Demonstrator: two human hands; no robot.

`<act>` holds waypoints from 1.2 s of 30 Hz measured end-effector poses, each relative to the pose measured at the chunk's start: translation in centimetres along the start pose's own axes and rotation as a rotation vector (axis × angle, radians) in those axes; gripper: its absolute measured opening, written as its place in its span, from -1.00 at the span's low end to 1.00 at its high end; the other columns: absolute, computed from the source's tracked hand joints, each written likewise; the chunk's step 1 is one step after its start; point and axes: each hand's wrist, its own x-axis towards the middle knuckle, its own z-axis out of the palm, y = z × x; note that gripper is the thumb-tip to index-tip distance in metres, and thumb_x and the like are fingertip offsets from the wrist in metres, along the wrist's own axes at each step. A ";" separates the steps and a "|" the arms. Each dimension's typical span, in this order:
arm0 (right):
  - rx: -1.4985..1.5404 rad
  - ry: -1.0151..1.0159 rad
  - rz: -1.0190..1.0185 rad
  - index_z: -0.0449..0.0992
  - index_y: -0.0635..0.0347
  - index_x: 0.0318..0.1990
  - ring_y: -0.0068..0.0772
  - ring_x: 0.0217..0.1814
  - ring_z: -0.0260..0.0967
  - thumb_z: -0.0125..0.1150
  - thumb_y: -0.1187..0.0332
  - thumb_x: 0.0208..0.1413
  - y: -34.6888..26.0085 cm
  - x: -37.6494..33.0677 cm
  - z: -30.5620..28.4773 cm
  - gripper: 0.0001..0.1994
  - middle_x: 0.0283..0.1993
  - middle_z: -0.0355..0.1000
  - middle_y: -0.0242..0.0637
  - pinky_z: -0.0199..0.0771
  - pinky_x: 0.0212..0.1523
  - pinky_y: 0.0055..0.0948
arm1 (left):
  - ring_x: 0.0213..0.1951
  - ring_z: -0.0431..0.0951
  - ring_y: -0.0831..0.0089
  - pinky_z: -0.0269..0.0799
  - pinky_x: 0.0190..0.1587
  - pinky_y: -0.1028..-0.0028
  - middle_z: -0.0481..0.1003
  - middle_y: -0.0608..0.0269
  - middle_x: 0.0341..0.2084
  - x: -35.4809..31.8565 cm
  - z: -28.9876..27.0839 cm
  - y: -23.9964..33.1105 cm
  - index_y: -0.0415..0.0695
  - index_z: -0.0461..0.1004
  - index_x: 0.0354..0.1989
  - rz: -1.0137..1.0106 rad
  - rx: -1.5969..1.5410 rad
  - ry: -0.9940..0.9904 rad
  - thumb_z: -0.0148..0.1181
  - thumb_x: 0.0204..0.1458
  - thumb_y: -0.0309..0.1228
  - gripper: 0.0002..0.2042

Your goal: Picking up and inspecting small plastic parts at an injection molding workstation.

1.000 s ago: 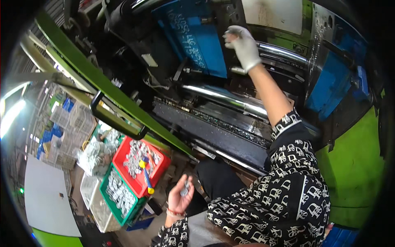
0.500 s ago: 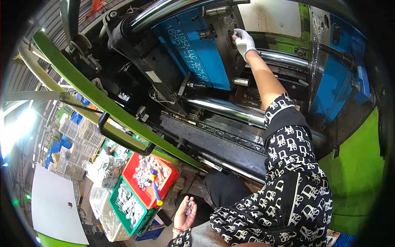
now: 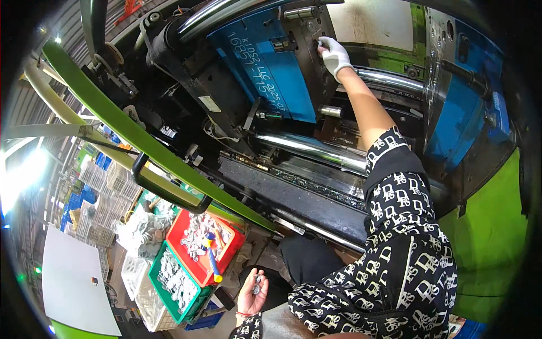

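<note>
My right hand (image 3: 336,57), in a white glove with bare fingertips, reaches up to the dark metal face of a blue mould block (image 3: 271,73) in a large machine. Its thumb and fingers are pinched together at the face, and a small shiny bit shows at their tips, too small to name. Low in the picture, my bare left hand (image 3: 251,294) is turned palm up beside my dark trouser leg. Its fingers curl round a few small silvery metal pieces (image 3: 257,285).
A red bin (image 3: 189,223) and a green bin (image 3: 195,294) hold small metal pieces; a yellow-and-blue hammer (image 3: 213,257) lies on the red one. Shiny guide rods (image 3: 316,150) cross below the mould. A second blue mould half (image 3: 451,113) stands right. A green rail (image 3: 130,127) slants along the left.
My right hand stays at the mould face; its fingertips have shifted slightly and a shiny bit now shows there. My left hand keeps its place with the metal pieces.
</note>
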 end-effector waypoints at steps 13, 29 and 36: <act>-0.158 0.220 0.010 0.45 0.14 -0.10 -0.10 -0.02 0.32 0.09 0.33 0.00 -1.6 -0.9 1.4 -0.72 -0.10 0.41 -0.13 0.29 0.01 -0.32 | -0.15 0.47 0.32 0.43 -0.03 0.37 0.38 0.05 -0.08 0.2 -0.6 -0.4 -0.19 0.34 -0.02 0.007 0.020 0.030 -0.02 0.11 -0.45 -0.74; 0.498 -0.928 -0.716 0.44 0.20 -0.34 -0.20 -0.28 0.35 0.16 0.22 -0.04 -22.6 -21.4 -6.1 -0.77 -0.34 0.37 -0.20 0.35 -0.22 -0.35 | -0.69 0.09 0.68 0.00 -0.76 0.74 0.18 0.40 -0.60 3.0 12.5 0.7 -0.13 0.30 -0.13 -0.078 0.374 -0.409 -0.18 0.16 -0.07 -0.63; 0.438 -1.177 -0.569 0.45 0.15 -0.30 -0.18 -0.24 0.34 0.19 0.29 -0.14 -25.4 -27.5 -6.8 -0.77 -0.34 0.37 -0.25 0.33 -0.18 -0.33 | -0.69 0.17 0.65 0.14 -0.74 0.67 0.25 0.36 -0.60 1.9 16.3 1.4 -0.16 0.27 -0.14 0.081 0.514 -0.389 -0.31 0.18 -0.02 -0.57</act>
